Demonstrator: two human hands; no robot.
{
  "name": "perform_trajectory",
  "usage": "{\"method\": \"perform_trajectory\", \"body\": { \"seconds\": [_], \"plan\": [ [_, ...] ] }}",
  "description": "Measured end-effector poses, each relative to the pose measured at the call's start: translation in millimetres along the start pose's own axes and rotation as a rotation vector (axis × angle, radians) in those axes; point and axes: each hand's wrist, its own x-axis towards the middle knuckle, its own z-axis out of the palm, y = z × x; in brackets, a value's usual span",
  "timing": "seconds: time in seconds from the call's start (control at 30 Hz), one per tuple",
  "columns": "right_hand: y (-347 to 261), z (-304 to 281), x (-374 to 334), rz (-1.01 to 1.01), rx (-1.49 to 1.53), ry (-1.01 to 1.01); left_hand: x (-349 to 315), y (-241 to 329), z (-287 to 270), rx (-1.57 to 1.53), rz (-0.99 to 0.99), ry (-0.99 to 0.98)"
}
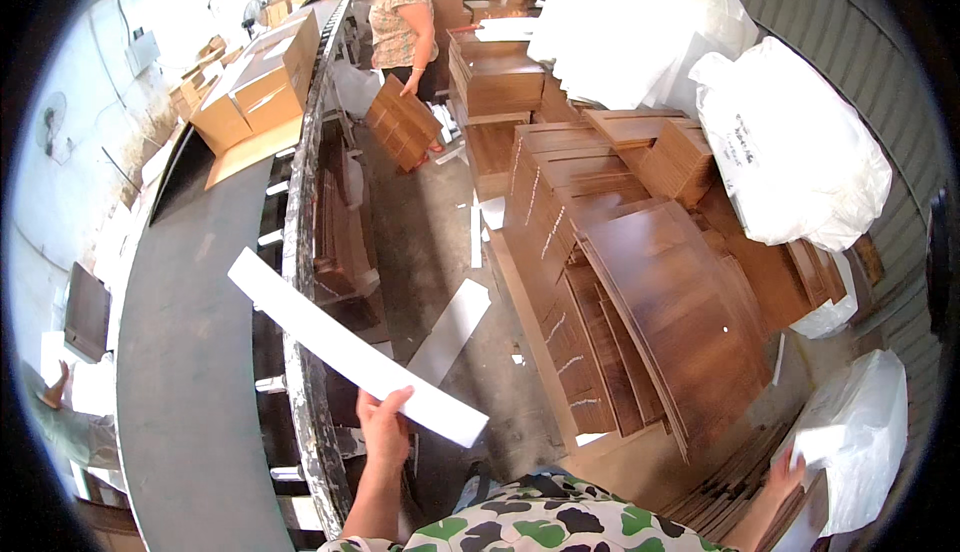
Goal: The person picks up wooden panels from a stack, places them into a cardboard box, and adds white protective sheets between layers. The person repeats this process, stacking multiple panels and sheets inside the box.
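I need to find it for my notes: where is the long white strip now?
In the head view, the long white strip is left of centre, held at its near end by the left hand, and slants up-left across the edge of the grey conveyor belt.

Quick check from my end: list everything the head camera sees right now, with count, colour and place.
white strip: one, white, held over the conveyor edge
conveyor belt: one, dark grey, left
cardboard boxes: several, tan, far end of belt
wooden panels: many stacked, brown, centre and right
plastic bags: several, white, right
co-worker: one, patterned top, holding a brown panel stack
left hand: gripping the white strip
right hand: on white sheet, lower right
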Motion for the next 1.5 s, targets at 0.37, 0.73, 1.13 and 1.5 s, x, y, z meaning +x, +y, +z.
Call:
{"method": "perform_trajectory", "body": {
  "seconds": [0.37, 0.73, 1.13, 1.5],
  "plan": [
    [331.3, 363.9, -278.2, 0.313, -1.012, -1.234, 115.4, -20.7, 76.6, 0.055, -0.259, -0.432],
    [529.4, 506.2, -246.6, 0.549, -1.114, -2.041, 307.4, 10.3, 181.3, -0.120, -0.139, -0.332],
    [765.0, 653.8, -234.1, 0.443, -1.171, -2.152, 612.1, 16.9, 219.3, 0.036, -0.172, -0.262],
    [916.3, 900.5, -131.0, -0.196, -1.459, -1.696, 883.5, 97.6, 264.5, 0.325, 0.031, -0.296]
  ]
}}
